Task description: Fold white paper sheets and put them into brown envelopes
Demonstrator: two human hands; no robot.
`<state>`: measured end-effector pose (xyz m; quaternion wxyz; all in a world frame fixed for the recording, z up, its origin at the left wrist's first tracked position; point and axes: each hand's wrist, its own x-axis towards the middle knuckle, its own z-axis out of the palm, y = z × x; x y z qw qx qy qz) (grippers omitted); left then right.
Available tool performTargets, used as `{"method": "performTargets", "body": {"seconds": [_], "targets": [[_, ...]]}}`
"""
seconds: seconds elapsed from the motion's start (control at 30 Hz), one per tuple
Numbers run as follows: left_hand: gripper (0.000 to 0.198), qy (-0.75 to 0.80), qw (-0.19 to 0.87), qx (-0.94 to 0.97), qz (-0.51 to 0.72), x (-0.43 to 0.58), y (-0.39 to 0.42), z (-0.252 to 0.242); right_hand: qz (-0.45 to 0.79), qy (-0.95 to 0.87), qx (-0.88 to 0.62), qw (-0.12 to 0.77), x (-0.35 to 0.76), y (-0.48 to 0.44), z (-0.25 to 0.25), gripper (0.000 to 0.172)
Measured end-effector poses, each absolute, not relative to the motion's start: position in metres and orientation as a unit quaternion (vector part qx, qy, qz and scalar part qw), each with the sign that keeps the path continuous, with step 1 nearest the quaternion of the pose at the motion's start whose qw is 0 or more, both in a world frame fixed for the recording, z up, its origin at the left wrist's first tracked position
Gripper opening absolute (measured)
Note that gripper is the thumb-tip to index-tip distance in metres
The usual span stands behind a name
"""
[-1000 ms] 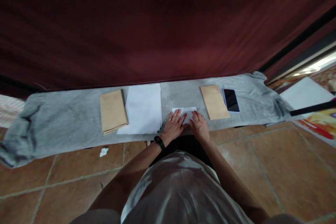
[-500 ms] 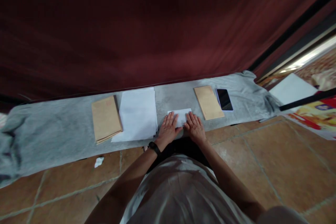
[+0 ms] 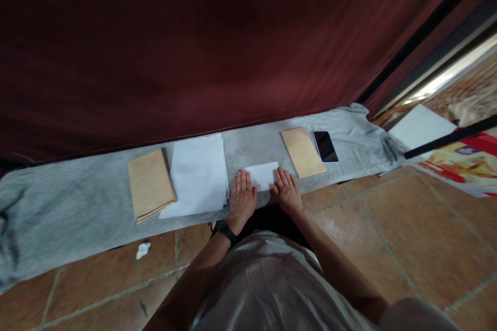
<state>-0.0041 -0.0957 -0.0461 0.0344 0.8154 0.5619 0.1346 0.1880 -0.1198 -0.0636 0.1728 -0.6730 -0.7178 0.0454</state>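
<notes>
A folded white sheet of paper (image 3: 263, 175) lies flat on the grey cloth between my two hands. On its left edge rests my left hand (image 3: 243, 197), palm down with the fingers stretched forward; a dark band circles that wrist. My right hand (image 3: 286, 190) lies flat at the paper's right edge, fingers extended. Just left of my left hand is a stack of white paper (image 3: 200, 176). Close to my right hand, a single brown envelope (image 3: 303, 152) lies on the cloth.
A pile of brown envelopes (image 3: 150, 182) lies left of the paper stack. A phone (image 3: 325, 147) sits beside the right envelope. The narrow bench under grey cloth (image 3: 77, 207) meets a dark red curtain (image 3: 233, 51) behind. A white scrap (image 3: 143, 250) is on the tiled floor.
My left hand has slid left across the folded paper to its left edge, uncovering more of it. My right hand stays near the right edge. The view has shifted slightly.
</notes>
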Motion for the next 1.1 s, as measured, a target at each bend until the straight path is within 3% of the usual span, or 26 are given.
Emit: {"method": "performTargets", "body": {"seconds": [0.2, 1.1], "targets": [[0.061, 0.483, 0.057, 0.868, 0.103, 0.012, -0.106, -0.044, 0.051, -0.716, -0.674, 0.175, 0.187, -0.119, -0.063, 0.059], [0.050, 0.499, 0.065, 0.858, 0.102, -0.002, -0.091, -0.038, 0.059, -0.748, -0.639, 0.167, 0.155, -0.089, -0.051, 0.049]]}}
